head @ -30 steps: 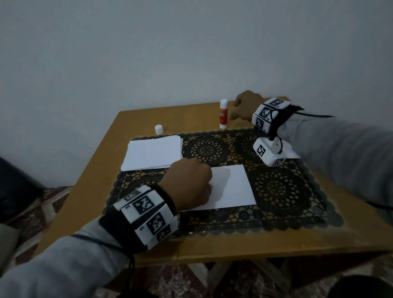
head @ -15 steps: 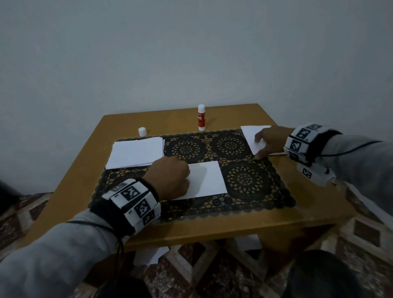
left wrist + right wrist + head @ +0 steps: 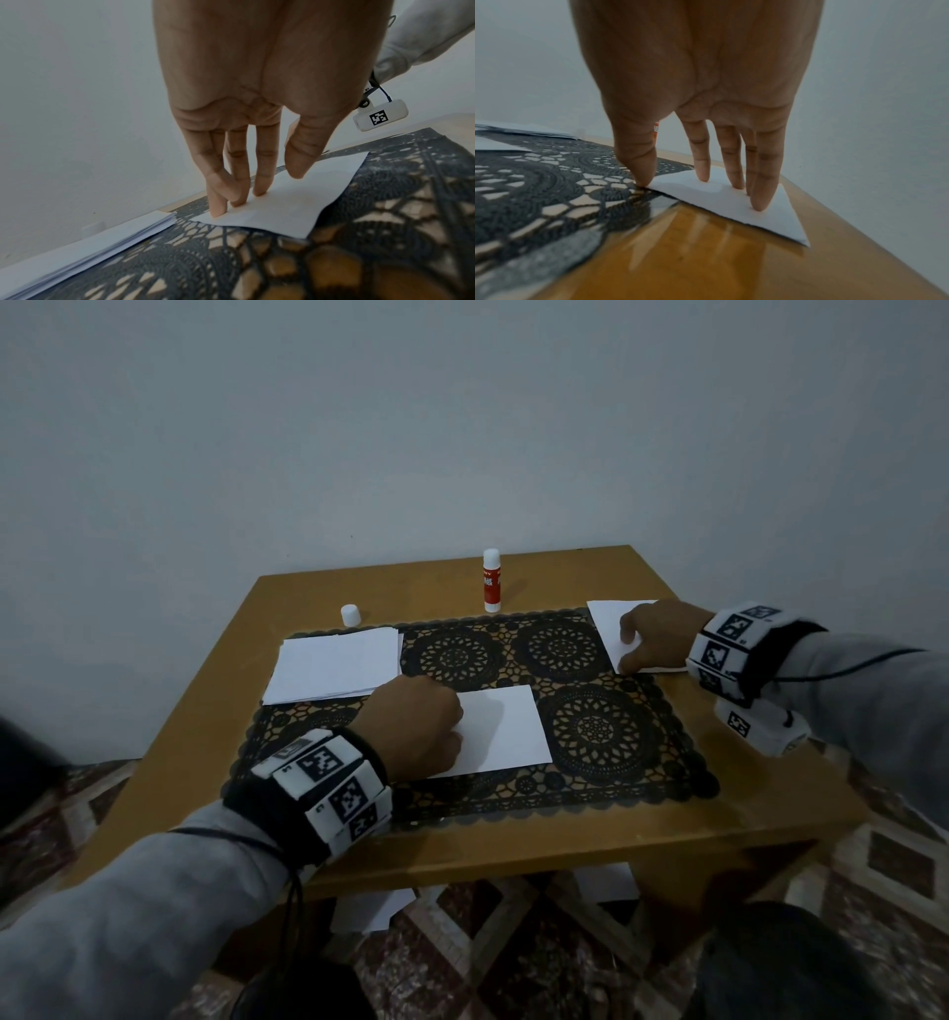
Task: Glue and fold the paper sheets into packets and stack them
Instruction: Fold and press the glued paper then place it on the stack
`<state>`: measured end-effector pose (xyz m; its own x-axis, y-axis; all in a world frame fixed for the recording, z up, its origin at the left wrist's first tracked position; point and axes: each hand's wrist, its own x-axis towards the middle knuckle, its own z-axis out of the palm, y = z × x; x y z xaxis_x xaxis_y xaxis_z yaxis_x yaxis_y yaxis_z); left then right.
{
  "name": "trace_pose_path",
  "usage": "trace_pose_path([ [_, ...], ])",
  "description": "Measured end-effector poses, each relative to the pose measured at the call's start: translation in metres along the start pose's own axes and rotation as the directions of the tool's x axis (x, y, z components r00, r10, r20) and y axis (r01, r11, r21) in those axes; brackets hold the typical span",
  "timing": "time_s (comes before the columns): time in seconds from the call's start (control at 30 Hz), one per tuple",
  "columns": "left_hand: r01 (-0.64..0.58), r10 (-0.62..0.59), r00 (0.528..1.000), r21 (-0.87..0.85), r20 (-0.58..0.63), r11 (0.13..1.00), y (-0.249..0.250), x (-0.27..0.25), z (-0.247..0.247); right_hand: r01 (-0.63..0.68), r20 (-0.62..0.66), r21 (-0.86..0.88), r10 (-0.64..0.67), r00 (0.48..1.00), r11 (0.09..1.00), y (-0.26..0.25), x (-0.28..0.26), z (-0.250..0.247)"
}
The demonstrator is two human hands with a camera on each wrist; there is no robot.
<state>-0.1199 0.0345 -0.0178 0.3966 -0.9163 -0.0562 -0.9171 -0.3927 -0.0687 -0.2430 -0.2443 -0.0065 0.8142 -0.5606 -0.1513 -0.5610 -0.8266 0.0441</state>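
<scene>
A single white sheet (image 3: pixel 506 731) lies in the middle of the black lace mat (image 3: pixel 595 737). My left hand (image 3: pixel 452 729) presses its left part with straight fingertips (image 3: pixel 259 190), the thumb just above the sheet (image 3: pixel 282 205). At the mat's right edge lies a smaller folded paper (image 3: pixel 606 624). My right hand (image 3: pixel 629 649) rests on it; its fingers (image 3: pixel 757 203) press the paper (image 3: pixel 721 199) flat, and the thumb touches its left edge. A stack of blank sheets (image 3: pixel 334 667) sits at the left. The red and white glue stick (image 3: pixel 491 580) stands upright at the back with no hand on it.
The glue stick's white cap (image 3: pixel 350 614) stands at the back left of the wooden table (image 3: pixel 565 839). A grey wall runs close behind the table. Loose white papers (image 3: pixel 375 911) lie on the patterned floor under the front edge.
My right hand left the glue stick standing at the back and moved to the folded paper at the right. My left hand stayed on the middle sheet.
</scene>
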Motion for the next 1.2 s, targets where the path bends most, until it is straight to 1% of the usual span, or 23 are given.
trace_pose_path([
  [0.27,0.004,-0.004,1.000,0.009,-0.003,1.000,0.001,0.001,-0.001,0.050,-0.041,-0.038,-0.051,0.998,0.998,-0.006,-0.003,0.004],
  [0.53,0.008,-0.007,1.000,0.005,-0.011,1.000,0.001,0.000,0.001,0.084,-0.060,-0.028,-0.086,0.994,0.996,-0.004,-0.007,0.005],
  [0.67,0.011,-0.011,1.000,0.008,-0.004,1.000,0.002,0.001,-0.001,0.121,-0.087,-0.125,-0.132,0.987,0.985,-0.006,-0.010,0.012],
  [0.73,0.009,-0.009,1.000,0.008,0.000,1.000,0.001,0.000,-0.001,0.098,-0.114,-0.156,-0.116,0.987,0.983,-0.007,-0.013,0.016],
  [0.77,0.006,-0.006,1.000,0.010,0.005,1.000,0.001,-0.001,-0.001,0.086,-0.129,-0.141,-0.105,0.986,0.986,-0.008,-0.014,0.017],
  [0.83,-0.005,0.005,1.000,0.008,0.018,1.000,-0.001,-0.002,-0.001,0.088,-0.164,-0.075,-0.099,0.981,0.993,-0.012,-0.017,0.012],
  [0.93,-0.031,0.032,0.999,-0.020,0.039,0.999,-0.007,-0.003,-0.002,0.145,-0.261,0.030,-0.132,0.956,0.989,-0.020,-0.021,0.000],
  [1.0,-0.020,0.025,0.998,-0.091,0.054,0.996,-0.009,-0.003,-0.004,0.208,-0.334,0.180,-0.139,0.932,0.961,-0.029,-0.027,-0.010],
  [1.07,0.034,-0.018,0.996,-0.183,0.089,0.983,-0.010,-0.004,-0.005,0.297,-0.394,0.345,-0.150,0.907,0.890,-0.040,-0.035,-0.022],
  [1.1,0.061,-0.038,0.994,-0.222,0.106,0.973,-0.010,-0.005,-0.007,0.317,-0.412,0.426,-0.130,0.902,0.847,-0.047,-0.038,-0.027],
  [1.17,0.109,-0.075,0.989,-0.296,0.124,0.949,-0.012,-0.006,-0.010,0.314,-0.393,0.602,-0.071,0.917,0.734,-0.056,-0.041,-0.036],
  [1.2,0.130,-0.098,0.989,-0.338,0.111,0.932,-0.014,-0.007,-0.011,0.297,-0.361,0.686,-0.045,0.932,0.664,-0.061,-0.045,-0.040],
])
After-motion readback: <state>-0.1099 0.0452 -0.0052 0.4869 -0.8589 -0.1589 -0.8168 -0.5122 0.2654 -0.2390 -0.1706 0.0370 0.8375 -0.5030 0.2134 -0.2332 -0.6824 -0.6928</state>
